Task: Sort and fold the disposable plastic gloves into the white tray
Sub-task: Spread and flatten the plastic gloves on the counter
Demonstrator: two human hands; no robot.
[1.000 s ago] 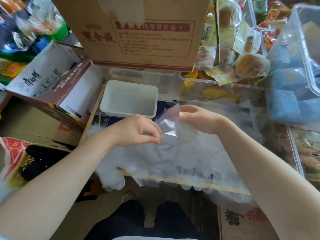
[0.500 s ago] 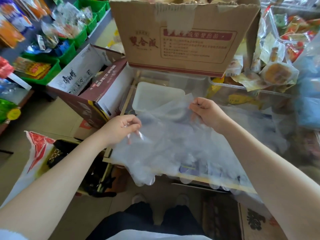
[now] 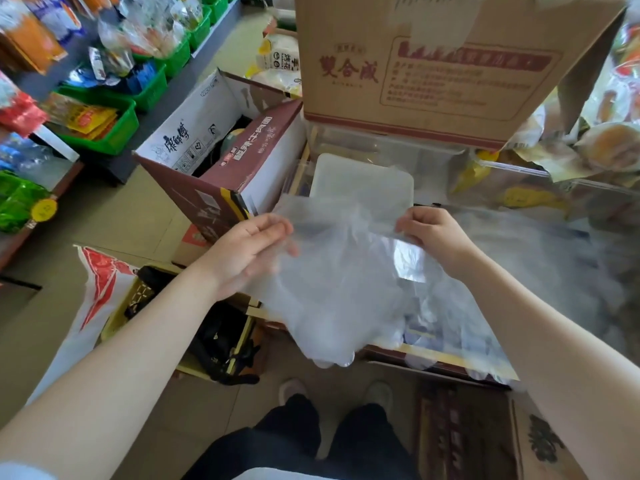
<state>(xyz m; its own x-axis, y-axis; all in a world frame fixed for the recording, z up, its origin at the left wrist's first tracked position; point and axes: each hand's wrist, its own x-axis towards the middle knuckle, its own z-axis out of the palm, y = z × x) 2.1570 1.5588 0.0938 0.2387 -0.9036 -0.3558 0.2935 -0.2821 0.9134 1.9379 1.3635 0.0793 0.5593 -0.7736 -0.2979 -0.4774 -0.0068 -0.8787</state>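
You hold one clear glove [image 3: 332, 285] stretched above the loose pile [image 3: 540, 271], left hand [image 3: 249, 251] and right hand [image 3: 433, 233] each with a pinching grip on its cuff edge (unfolded), and the white tray [image 3: 363, 174] looks unfilled.

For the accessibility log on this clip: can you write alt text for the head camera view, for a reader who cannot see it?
A person's left hand and right hand hold a clear plastic glove stretched between them, its fingers hanging down, in front of a white tray. More clear gloves are heaped to the right, and a brown cardboard box stands behind the tray.
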